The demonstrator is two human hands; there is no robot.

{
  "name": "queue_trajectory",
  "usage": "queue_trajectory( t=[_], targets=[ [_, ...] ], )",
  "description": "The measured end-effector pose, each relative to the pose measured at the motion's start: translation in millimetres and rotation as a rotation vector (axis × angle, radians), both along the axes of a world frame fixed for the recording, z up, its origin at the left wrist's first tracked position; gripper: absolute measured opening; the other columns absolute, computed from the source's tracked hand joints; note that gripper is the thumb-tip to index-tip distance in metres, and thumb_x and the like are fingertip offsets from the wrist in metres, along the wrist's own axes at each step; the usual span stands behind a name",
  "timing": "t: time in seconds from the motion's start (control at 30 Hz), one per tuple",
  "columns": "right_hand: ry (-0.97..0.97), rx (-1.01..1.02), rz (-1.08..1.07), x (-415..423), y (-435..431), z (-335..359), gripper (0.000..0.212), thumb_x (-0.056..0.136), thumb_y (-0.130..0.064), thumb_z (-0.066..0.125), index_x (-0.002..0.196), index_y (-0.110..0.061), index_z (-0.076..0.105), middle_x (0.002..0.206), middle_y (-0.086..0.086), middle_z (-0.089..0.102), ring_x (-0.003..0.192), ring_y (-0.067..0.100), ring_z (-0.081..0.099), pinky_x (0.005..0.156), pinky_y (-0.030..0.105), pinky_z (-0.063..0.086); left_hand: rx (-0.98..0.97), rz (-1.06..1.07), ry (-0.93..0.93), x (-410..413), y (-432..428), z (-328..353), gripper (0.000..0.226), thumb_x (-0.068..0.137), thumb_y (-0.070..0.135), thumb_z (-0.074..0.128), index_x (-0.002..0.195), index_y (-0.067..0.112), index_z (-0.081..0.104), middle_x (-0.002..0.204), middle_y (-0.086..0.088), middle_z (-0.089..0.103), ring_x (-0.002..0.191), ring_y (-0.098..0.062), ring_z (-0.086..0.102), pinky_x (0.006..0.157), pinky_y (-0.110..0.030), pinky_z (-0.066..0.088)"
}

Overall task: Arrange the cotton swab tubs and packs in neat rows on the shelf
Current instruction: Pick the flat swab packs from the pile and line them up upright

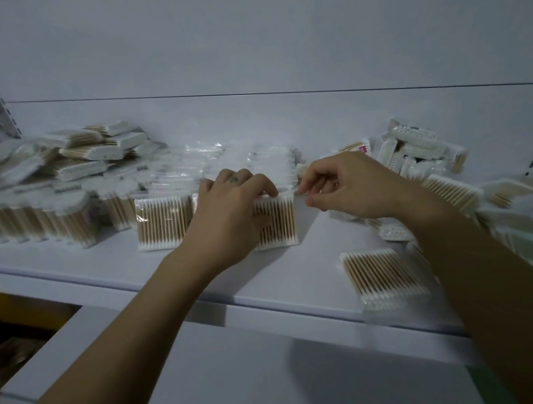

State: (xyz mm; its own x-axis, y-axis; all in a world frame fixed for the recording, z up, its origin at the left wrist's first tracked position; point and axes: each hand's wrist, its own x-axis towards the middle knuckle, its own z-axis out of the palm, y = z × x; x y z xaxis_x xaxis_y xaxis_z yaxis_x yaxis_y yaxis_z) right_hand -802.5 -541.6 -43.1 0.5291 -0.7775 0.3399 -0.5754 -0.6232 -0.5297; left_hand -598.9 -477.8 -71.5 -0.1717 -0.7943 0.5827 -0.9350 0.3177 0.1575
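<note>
Dim white shelf [294, 262] with a plain back panel behind, cotton swab packs strewn along its whole length. Grips the upright pack [276, 223] with the left hand [231, 210]: fingers curled over its top edge, palm across its front, most likely to keep it standing on end. Pinches the same pack's top corner with the right hand [348, 187], thumb and forefinger closed on the clear film, remaining fingers loosely curled and holding nothing; probably squaring the pack against its neighbours.

Just left of the left fingers, a second standing pack [163, 223], touching or nearly so; cannot tell which. Further left of that, a standing row [41, 218], with a loose heap [78, 154] piled behind it. Beyond the right fingers, another jumbled heap [418, 148]. Below the right wrist, near the shelf's front edge, a flat pack [385, 275] lying apart, seemingly waiting its turn.

Looks mid-task: front row begun, much stock unsorted. No tubs visible.
</note>
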Motion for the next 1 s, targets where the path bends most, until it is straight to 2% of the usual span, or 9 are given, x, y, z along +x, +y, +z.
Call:
queue_trajectory(
  t=[0.13,0.27,0.4,0.5,0.67,0.77,0.83,0.93,1.0],
  targets=[
    [0.002,-0.026,-0.025,-5,-1,1,0.012,0.081,-0.016,0.076,0.085,-0.027,0.073,0.074,-0.011,0.068,0.061,-0.006,0.058,0.065,0.014,0.047,-0.062,0.036,-0.090,0,-4,-6,0.037,0.081,0.010,0.071,0.112,0.027,0.059,0.116,0.004,0.061,0.114,-0.023,0.045,0.085,-0.037,0.023],
    [-0.011,-0.059,-0.056,-8,1,7,0.011,0.080,-0.017,0.076,0.083,-0.027,0.072,0.072,-0.011,0.068,0.061,-0.004,0.059,0.069,0.019,0.051,-0.051,0.050,-0.111,-3,-4,-7,0.040,0.083,0.010,0.066,0.118,0.026,0.055,0.126,0.003,0.055,0.120,-0.023,0.041,0.092,-0.038,0.023],
    [-0.036,-0.069,-0.088,-12,1,11,0.014,0.079,-0.015,0.077,0.082,-0.028,0.072,0.072,-0.011,0.069,0.065,0.002,0.063,0.070,0.021,0.052,0.011,0.004,-0.066,-5,1,7,0.046,0.086,0.023,0.064,0.129,0.026,0.047,0.134,0.004,0.048,0.127,-0.018,0.035,0.102,-0.039,0.021],
    [-0.039,-0.095,-0.141,-15,-2,15,0.012,0.079,-0.014,0.076,0.085,-0.025,0.072,0.074,-0.010,0.070,0.066,0.003,0.064,0.069,0.019,0.051,-0.017,-0.060,0.006,-7,1,25,0.047,0.088,0.034,0.063,0.131,0.025,0.048,0.133,0.005,0.049,0.128,-0.018,0.036,0.103,-0.037,0.021],
    [0.004,-0.113,-0.219,-16,-9,21,0.013,0.078,-0.017,0.076,0.088,-0.024,0.072,0.081,-0.011,0.070,0.071,0.001,0.063,0.065,0.014,0.045,0.112,-0.024,-0.103,-6,-15,47,0.040,0.091,0.041,0.058,0.129,0.030,0.051,0.132,0.006,0.052,0.129,-0.018,0.038,0.107,-0.041,0.021],
    [0.176,-0.121,-0.244,-6,-23,28,0.016,0.080,-0.019,0.075,0.094,-0.024,0.069,0.093,-0.008,0.068,0.080,0.006,0.061,0.066,0.018,0.044,0.164,-0.041,-0.135,-4,-30,59,0.036,0.092,0.044,0.057,0.126,0.029,0.054,0.127,0.009,0.057,0.124,-0.016,0.045,0.106,-0.043,0.025],
    [0.370,-0.171,-0.265,5,-34,32,0.020,0.083,-0.021,0.070,0.102,-0.024,0.067,0.104,-0.005,0.064,0.092,0.013,0.058,0.075,0.026,0.045,0.196,-0.047,-0.140,-5,-43,66,0.035,0.093,0.044,0.057,0.124,0.028,0.056,0.126,0.009,0.058,0.121,-0.015,0.049,0.105,-0.043,0.028],
    [0.647,-0.260,-0.318,21,-50,33,0.024,0.086,-0.026,0.063,0.110,-0.023,0.064,0.111,-0.004,0.061,0.101,0.019,0.056,0.078,0.029,0.037,0.225,-0.066,-0.174,-9,-64,74,0.035,0.093,0.045,0.056,0.123,0.027,0.057,0.123,0.009,0.061,0.117,-0.014,0.053,0.104,-0.041,0.031],
    [0.832,-0.266,-0.347,28,-61,35,0.033,0.087,-0.036,0.064,0.116,-0.021,0.062,0.114,0.000,0.062,0.104,0.021,0.056,0.085,0.033,0.034,0.276,-0.082,-0.193,-9,-79,78,0.035,0.093,0.047,0.056,0.122,0.027,0.058,0.120,0.009,0.062,0.112,-0.014,0.054,0.103,-0.042,0.035]
  ],
)
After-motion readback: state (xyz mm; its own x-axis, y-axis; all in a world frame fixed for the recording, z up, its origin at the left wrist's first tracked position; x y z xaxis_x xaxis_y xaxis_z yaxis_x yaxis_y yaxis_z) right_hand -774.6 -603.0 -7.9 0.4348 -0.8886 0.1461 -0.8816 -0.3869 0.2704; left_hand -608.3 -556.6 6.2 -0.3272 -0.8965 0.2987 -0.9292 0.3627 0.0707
